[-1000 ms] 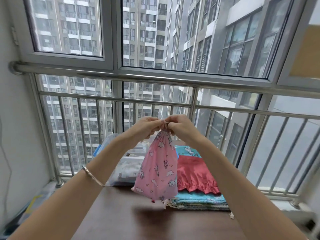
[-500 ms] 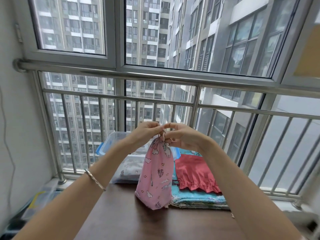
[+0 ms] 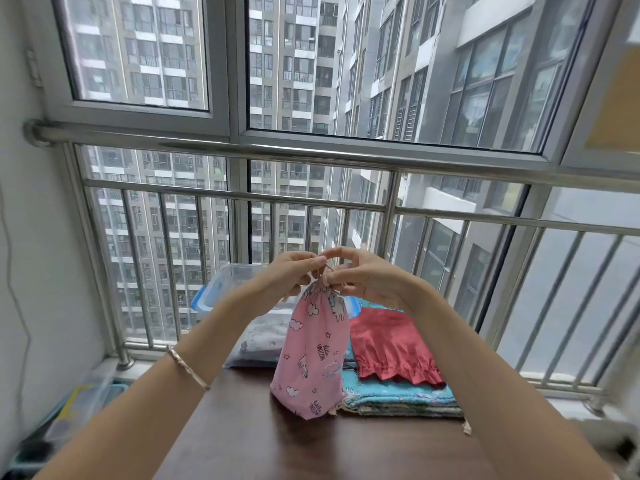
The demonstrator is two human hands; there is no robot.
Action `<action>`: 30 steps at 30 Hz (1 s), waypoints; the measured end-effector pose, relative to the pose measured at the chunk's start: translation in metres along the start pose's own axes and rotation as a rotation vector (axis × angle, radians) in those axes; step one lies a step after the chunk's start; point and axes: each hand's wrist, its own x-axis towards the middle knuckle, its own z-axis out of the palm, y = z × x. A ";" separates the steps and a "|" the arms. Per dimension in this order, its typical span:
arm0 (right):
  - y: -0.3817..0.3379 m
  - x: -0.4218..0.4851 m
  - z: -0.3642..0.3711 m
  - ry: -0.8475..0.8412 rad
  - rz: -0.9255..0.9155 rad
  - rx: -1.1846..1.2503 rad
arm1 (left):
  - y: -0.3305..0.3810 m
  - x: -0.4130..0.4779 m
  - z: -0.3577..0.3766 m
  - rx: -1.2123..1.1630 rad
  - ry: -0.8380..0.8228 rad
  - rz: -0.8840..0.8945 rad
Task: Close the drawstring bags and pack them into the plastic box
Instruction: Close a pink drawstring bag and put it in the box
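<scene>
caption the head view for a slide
Left hand and right hand pinch the drawstring atop an upright pink bag.

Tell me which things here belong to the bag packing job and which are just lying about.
Job: pink bag, pinched at its top by left hand and right hand; red bag; blue bag stack; plastic box.
Lying about: floor bins at left; window railing.

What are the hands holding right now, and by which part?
The pink drawstring bag, by its gathered top: the left hand and the right hand both pinch the cord at the neck.
</scene>
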 end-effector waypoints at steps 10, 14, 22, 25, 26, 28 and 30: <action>0.018 0.005 0.002 0.194 -0.210 0.223 | -0.004 -0.003 0.002 -0.046 0.007 -0.007; 0.026 0.004 0.001 0.267 -0.211 0.727 | -0.004 -0.006 -0.005 0.102 0.078 0.022; 0.033 -0.006 -0.003 0.329 -0.198 0.746 | -0.009 -0.018 -0.022 0.262 0.145 0.025; 0.026 -0.012 -0.007 0.276 -0.266 0.734 | -0.011 -0.021 -0.023 0.271 0.174 -0.002; 0.025 -0.014 -0.008 0.232 -0.272 0.752 | -0.011 -0.022 -0.022 0.196 0.172 -0.009; 0.026 -0.015 -0.010 0.154 -0.274 0.751 | -0.010 -0.022 -0.018 -0.021 0.163 -0.003; 0.028 -0.016 -0.010 0.133 -0.291 0.701 | -0.012 -0.021 -0.011 -0.215 0.187 0.015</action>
